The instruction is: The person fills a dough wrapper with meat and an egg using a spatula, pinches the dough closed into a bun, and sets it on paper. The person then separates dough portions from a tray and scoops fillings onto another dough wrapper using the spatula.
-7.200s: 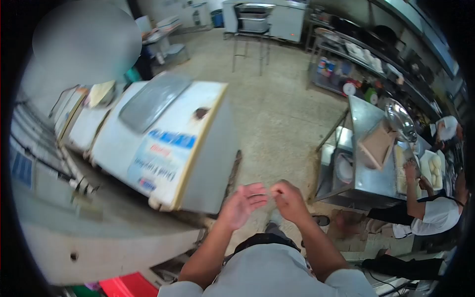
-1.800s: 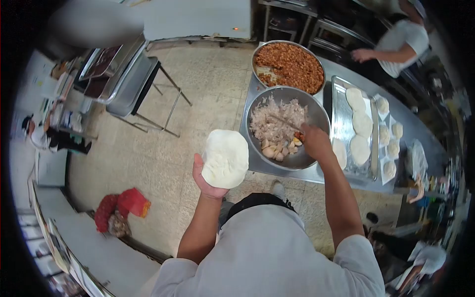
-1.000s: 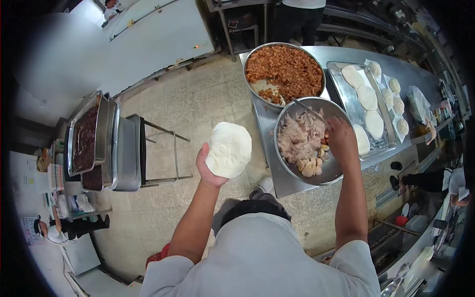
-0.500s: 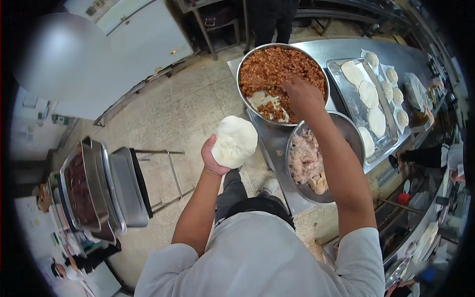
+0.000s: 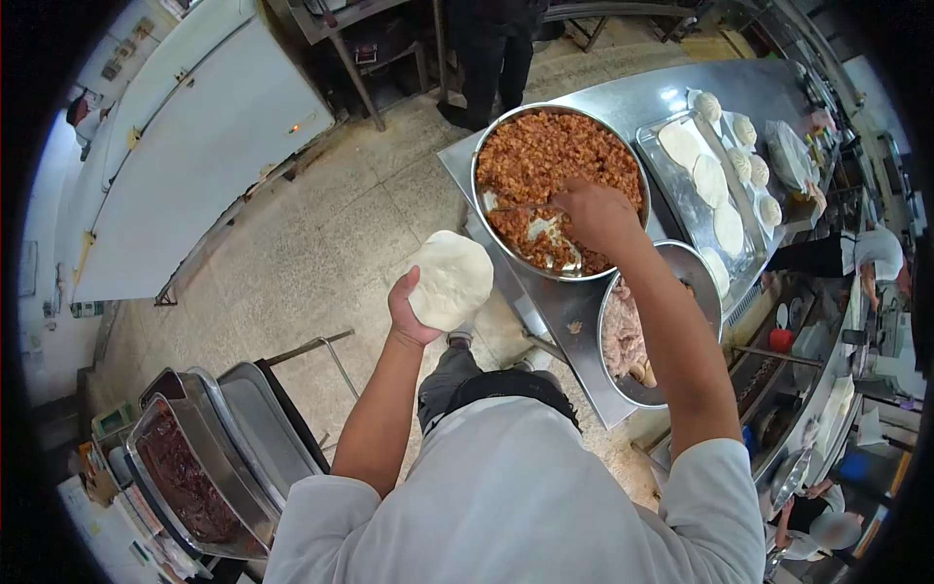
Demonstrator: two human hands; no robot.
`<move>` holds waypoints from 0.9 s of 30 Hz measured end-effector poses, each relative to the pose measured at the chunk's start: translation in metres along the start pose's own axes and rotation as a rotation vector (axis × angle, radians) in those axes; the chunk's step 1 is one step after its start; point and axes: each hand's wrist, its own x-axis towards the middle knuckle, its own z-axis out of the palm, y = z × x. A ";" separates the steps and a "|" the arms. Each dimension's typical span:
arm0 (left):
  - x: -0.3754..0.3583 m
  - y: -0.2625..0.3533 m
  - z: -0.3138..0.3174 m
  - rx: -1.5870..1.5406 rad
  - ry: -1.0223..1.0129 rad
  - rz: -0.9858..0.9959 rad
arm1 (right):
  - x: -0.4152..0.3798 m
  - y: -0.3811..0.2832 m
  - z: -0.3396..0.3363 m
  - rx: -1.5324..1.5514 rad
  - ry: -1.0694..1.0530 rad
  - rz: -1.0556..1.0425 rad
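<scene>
My left hand [image 5: 409, 310] holds a flattened round of white dough [image 5: 449, 280] over the floor, thumb on its face and fingers hidden beneath. My right hand [image 5: 600, 222] is closed and reaches into a large round metal pan [image 5: 476, 175] of chopped red-brown filling [image 5: 559, 151]. From its fingers a thin spatula-like tool [image 5: 525, 206] runs left into the filling, mostly hidden. Bare patches of the pan's bottom show below it. Under my right forearm stands a metal bowl [image 5: 696, 268] with pale minced meat [image 5: 621, 331], partly covered by the arm.
A metal tray [image 5: 654, 146] carries several flat dough rounds [image 5: 710, 181]. Beside it, pleated buns [image 5: 744, 130] sit on paper. Stacked trays [image 5: 268, 419] and a pan of dark red filling [image 5: 185, 477] stand lower left. A person in dark trousers [image 5: 486, 58] stands beyond the table [image 5: 593, 389].
My view has shifted, so the table and racks appear displaced. My right hand remains in the filling pan, slightly lower in view. The dough round stays in my left hand.
</scene>
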 end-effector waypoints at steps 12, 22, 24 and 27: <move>0.026 0.001 -0.013 0.026 0.151 0.045 | -0.045 0.000 0.060 0.212 0.122 0.187; 0.058 -0.001 -0.002 0.072 0.280 0.129 | -0.049 -0.051 0.062 0.389 -0.007 0.460; 0.059 0.001 -0.003 0.075 0.286 0.131 | -0.047 -0.057 0.069 0.457 0.021 0.485; 0.062 0.006 -0.003 0.065 0.285 0.118 | -0.041 -0.063 0.080 0.580 0.098 0.523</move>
